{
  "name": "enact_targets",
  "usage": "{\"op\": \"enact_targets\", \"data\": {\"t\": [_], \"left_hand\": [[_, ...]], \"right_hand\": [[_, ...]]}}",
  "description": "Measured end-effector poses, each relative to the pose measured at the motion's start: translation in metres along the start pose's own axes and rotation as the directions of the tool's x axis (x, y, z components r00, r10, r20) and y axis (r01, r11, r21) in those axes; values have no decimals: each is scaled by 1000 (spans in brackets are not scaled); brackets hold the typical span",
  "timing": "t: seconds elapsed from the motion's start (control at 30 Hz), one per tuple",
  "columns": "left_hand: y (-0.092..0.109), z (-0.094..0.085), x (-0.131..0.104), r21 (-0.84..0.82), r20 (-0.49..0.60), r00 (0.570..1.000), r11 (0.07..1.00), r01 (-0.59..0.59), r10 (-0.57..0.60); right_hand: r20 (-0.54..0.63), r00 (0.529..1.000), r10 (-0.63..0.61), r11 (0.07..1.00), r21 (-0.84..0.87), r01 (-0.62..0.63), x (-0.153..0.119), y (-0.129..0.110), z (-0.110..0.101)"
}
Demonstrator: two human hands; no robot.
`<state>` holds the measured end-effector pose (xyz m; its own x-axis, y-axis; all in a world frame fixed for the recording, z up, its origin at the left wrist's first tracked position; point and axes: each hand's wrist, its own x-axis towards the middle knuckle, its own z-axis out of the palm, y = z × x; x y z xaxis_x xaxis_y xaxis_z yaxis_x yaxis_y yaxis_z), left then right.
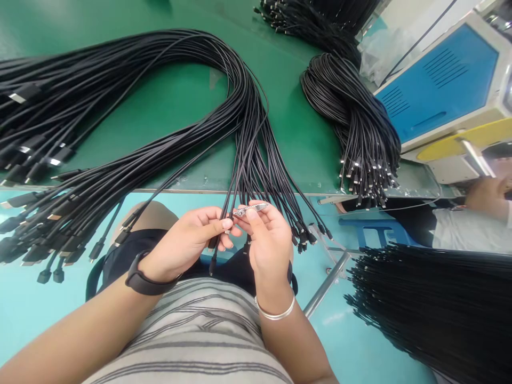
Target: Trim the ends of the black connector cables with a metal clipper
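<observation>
In the left hand (182, 240), a thin black cable (228, 231) is pinched near its plug by thumb and fingers; in the right hand (272, 248), a small metal clipper (261, 206) is pressed between thumb and fingers. The cable seems light and bendy, best gripped just behind the stiff plug; the clipper, probably slippery, by its flat sides. Beyond, more cables (240, 109) are draped over the green table (284, 106).

Small silver clipper (253, 209), slightly tilted, held in right hand (270, 237), its tip near a black cable (228, 230) pinched in left hand (202, 229). Bundled black cables (244, 101) draped over green tabletop (288, 106) edge, connector ends left dangling.
</observation>
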<state>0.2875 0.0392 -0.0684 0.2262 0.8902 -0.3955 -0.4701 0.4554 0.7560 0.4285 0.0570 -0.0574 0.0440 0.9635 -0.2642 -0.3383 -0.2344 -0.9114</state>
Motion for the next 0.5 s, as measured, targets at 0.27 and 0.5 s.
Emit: {"op": "enact_targets", "data": {"t": [0.27, 0.5], "left_hand": [[-1, 2, -1, -14, -31, 999, 1000, 9, -10], [-2, 2, -1, -13, -20, 1000, 1000, 1, -1]], "right_hand": [[-3, 999, -41, 999, -20, 41, 0, 4, -2], [-23, 997, -77, 995, -73, 75, 0, 5, -1]]}}
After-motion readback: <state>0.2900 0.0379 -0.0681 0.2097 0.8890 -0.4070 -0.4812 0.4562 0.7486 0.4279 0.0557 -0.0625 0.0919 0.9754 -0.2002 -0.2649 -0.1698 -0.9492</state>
